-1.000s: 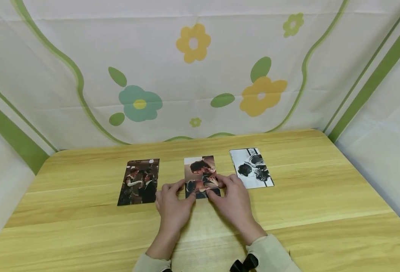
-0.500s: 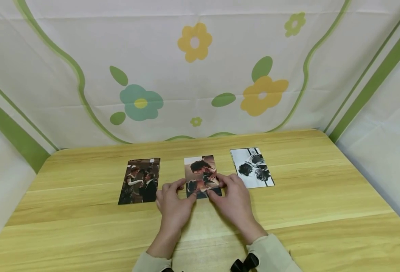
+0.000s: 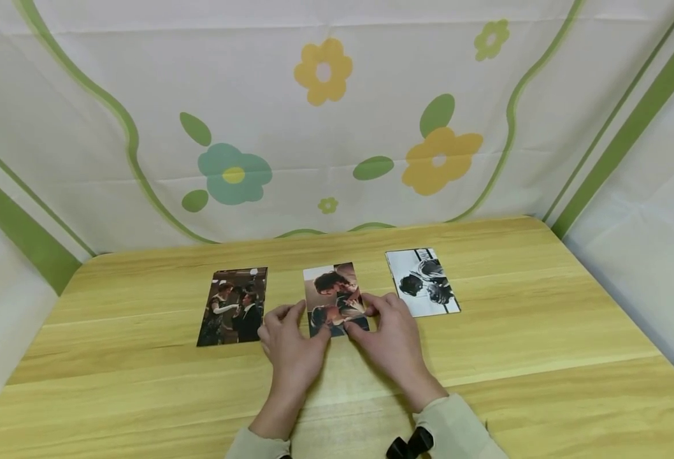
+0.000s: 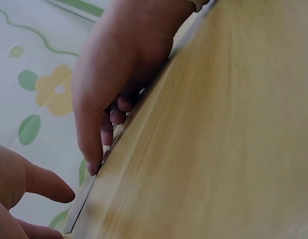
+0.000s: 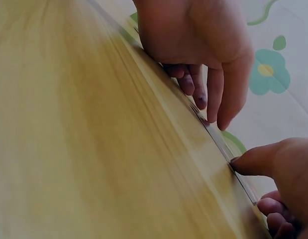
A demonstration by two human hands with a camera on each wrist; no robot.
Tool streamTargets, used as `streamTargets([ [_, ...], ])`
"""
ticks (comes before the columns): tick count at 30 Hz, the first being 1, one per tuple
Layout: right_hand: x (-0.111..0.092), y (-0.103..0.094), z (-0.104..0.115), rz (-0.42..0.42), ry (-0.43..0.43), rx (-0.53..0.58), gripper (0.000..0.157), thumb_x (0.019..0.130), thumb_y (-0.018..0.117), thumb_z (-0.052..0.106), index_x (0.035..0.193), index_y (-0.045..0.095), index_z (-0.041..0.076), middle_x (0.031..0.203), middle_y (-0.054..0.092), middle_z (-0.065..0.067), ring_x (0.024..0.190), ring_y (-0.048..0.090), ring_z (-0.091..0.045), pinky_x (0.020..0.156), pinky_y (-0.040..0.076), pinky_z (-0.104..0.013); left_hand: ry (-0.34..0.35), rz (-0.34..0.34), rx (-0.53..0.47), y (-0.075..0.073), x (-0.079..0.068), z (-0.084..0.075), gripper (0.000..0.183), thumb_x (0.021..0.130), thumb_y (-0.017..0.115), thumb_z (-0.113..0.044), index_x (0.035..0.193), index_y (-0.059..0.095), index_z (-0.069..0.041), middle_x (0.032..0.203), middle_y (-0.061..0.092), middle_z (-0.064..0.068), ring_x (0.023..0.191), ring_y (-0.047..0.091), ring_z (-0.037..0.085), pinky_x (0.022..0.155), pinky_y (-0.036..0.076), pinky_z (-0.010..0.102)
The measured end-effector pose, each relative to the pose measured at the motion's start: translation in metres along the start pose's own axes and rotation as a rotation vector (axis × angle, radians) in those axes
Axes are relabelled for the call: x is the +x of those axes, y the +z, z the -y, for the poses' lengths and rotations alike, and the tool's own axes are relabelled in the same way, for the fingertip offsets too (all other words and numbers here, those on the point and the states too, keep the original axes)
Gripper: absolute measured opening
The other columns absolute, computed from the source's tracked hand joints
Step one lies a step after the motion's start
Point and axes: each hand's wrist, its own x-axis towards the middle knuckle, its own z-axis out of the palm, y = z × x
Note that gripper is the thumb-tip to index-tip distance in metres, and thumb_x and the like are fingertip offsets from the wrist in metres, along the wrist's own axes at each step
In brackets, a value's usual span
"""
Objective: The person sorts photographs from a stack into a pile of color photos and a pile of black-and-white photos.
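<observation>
A colour photo card (image 3: 332,287) showing two people lies flat in the middle, between both hands. At its left edge, my left hand (image 3: 293,354) has the index finger against the side and the thumb on the near left corner. My right hand (image 3: 393,341) holds the opposite side likewise, thumb along the near edge. Edge-on in the right wrist view, the card (image 5: 221,144) looks like a thin stack, with the right thumb pressed to it. The left wrist view shows the same thin edge (image 4: 83,201) between the two thumbs.
To the left lies a dark photo card (image 3: 234,309) of a couple. A black-and-white photo card (image 3: 423,284) lies to the right, close beyond the right hand's knuckles. All rest on a wood-grain table (image 3: 515,319), backed by a flower-printed cloth (image 3: 291,140).
The middle card has shifted slightly left, with its far end turned a little leftward between the hands. Both hands keep their hold; the outer cards lie as before. The head view drifts slightly.
</observation>
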Motion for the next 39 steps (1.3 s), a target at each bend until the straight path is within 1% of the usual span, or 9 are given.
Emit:
streamTargets([
  [6,0.0,0.002,0.003,-0.007,0.028,0.005,0.06,0.082,0.092,0.035,0.133,0.074,0.006,0.1,0.063,0.0,0.091,0.052,-0.017,0.08,0.043,-0.033,-0.041,0.026,-0.025,0.0,0.002,-0.002,0.057,0.088,0.079,-0.007,0.143,0.067,-0.002,0.148,0.046,0.023,0.136,0.03,0.042,0.112,0.026,0.062],
  [13,-0.002,0.003,0.004,-0.015,0.002,0.003,0.057,0.081,0.092,0.029,0.132,0.076,0.01,0.096,0.062,0.0,0.094,0.053,-0.019,0.081,0.042,-0.034,-0.112,0.062,-0.108,-0.002,0.003,-0.004,0.052,0.09,0.07,0.001,0.142,0.068,-0.005,0.157,0.044,0.016,0.142,0.026,0.038,0.114,0.027,0.062],
  [21,-0.007,0.004,0.008,-0.029,0.053,-0.026,0.078,0.084,0.09,0.04,0.144,0.063,-0.003,0.124,0.058,-0.016,0.118,0.053,-0.033,0.099,0.052,-0.049,-0.06,0.016,-0.05,0.001,0.0,-0.004,0.055,0.088,0.077,-0.004,0.141,0.066,0.002,0.155,0.044,0.021,0.142,0.027,0.043,0.116,0.024,0.064],
  [24,-0.007,0.005,0.011,-0.035,0.01,-0.064,0.073,0.085,0.089,0.038,0.14,0.066,-0.002,0.116,0.06,-0.015,0.111,0.053,-0.031,0.091,0.051,-0.044,-0.037,0.02,-0.048,0.002,0.0,-0.005,0.054,0.088,0.077,-0.004,0.14,0.067,0.002,0.153,0.044,0.022,0.14,0.028,0.044,0.115,0.021,0.063],
  [28,-0.007,0.006,0.013,-0.038,-0.01,-0.07,0.067,0.083,0.09,0.033,0.138,0.068,0.0,0.103,0.058,-0.007,0.102,0.049,-0.024,0.082,0.044,-0.036,-0.044,0.041,-0.085,0.003,0.0,-0.006,0.053,0.089,0.074,-0.002,0.141,0.066,0.002,0.154,0.043,0.019,0.139,0.027,0.041,0.113,0.02,0.062],
  [32,-0.006,0.007,0.011,-0.023,0.011,-0.046,0.067,0.082,0.09,0.032,0.139,0.068,0.002,0.102,0.057,-0.004,0.102,0.048,-0.022,0.083,0.043,-0.034,-0.066,0.047,-0.145,0.002,0.0,-0.005,0.053,0.089,0.069,0.003,0.141,0.066,0.001,0.156,0.044,0.017,0.138,0.028,0.038,0.112,0.021,0.059],
  [34,-0.005,0.007,0.01,-0.016,0.017,-0.036,0.068,0.082,0.09,0.032,0.139,0.068,0.003,0.103,0.058,-0.004,0.103,0.049,-0.022,0.084,0.043,-0.035,-0.068,0.049,-0.172,0.001,-0.001,-0.005,0.051,0.09,0.067,0.005,0.141,0.065,-0.001,0.153,0.048,0.017,0.135,0.034,0.037,0.112,0.022,0.058],
  [37,-0.004,0.007,0.009,-0.011,0.028,-0.016,0.068,0.082,0.09,0.032,0.14,0.068,0.004,0.104,0.059,-0.004,0.104,0.05,-0.023,0.086,0.044,-0.036,-0.063,0.062,-0.203,-0.001,-0.001,-0.006,0.049,0.095,0.064,0.005,0.143,0.064,-0.003,0.143,0.058,0.017,0.125,0.05,0.033,0.109,0.034,0.051],
  [39,-0.004,0.006,0.009,-0.006,0.041,0.004,0.068,0.081,0.09,0.032,0.14,0.068,0.006,0.107,0.059,-0.005,0.106,0.05,-0.023,0.088,0.044,-0.037,-0.05,0.062,-0.219,-0.002,-0.001,-0.006,0.047,0.097,0.063,0.006,0.143,0.064,-0.003,0.134,0.063,0.017,0.113,0.059,0.029,0.099,0.046,0.041],
])
